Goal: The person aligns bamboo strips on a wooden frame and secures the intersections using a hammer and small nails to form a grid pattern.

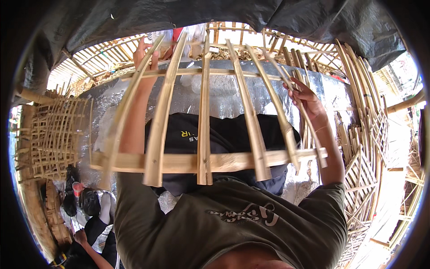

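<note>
I hold a curved bamboo frame (179, 162) out in front of me, made of several long slats fixed across two horizontal strips. My left hand (144, 50) grips the top of the leftmost slat at the upper left. At the right, my right hand (305, 96) closes around the top of the rightmost slat (286, 121). The lower crossbar runs just above my olive shirt (233, 219). Through the slats I see my lap in black cloth (224, 132).
A silver foil sheet (224, 89) covers the ground ahead. Woven bamboo panels (49, 134) lean at the left, and stacks of bamboo strips and lattices (365, 134) stand at the right. A black tarp (224, 11) hangs overhead. Another person (89, 233) crouches at the lower left.
</note>
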Available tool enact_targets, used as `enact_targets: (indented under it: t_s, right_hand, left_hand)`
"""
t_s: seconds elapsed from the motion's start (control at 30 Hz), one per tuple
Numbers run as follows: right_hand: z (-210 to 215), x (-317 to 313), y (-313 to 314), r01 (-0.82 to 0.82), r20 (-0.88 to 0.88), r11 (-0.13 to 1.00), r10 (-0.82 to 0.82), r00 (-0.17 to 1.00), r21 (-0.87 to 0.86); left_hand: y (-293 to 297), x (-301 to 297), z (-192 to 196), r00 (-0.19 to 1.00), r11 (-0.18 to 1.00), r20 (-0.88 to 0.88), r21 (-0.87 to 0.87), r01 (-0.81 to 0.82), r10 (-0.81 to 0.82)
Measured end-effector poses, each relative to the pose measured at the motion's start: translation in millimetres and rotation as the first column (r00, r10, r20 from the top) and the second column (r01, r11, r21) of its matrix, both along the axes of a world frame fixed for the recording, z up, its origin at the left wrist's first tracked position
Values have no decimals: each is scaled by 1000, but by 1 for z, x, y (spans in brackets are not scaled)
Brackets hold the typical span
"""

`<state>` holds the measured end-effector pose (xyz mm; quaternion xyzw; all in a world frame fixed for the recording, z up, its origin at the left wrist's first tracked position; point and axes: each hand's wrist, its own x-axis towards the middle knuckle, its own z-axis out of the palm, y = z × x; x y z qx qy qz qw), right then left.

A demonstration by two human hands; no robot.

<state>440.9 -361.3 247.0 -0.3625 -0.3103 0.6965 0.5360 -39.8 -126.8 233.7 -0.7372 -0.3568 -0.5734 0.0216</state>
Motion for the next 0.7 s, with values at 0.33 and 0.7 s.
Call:
enact_targets:
  t_s: [0.33, 0.7]
  right_hand:
    - [3, -9, -28, 366, 82, 922, -359, 930, -124]
    - [41, 26, -26, 586, 137, 801, -598, 790, 121]
  left_hand:
    - [-1, 18, 36, 980, 988, -176, 141, -69, 94]
    - [-5, 13, 68, 858, 979, -473, -129, 157, -200]
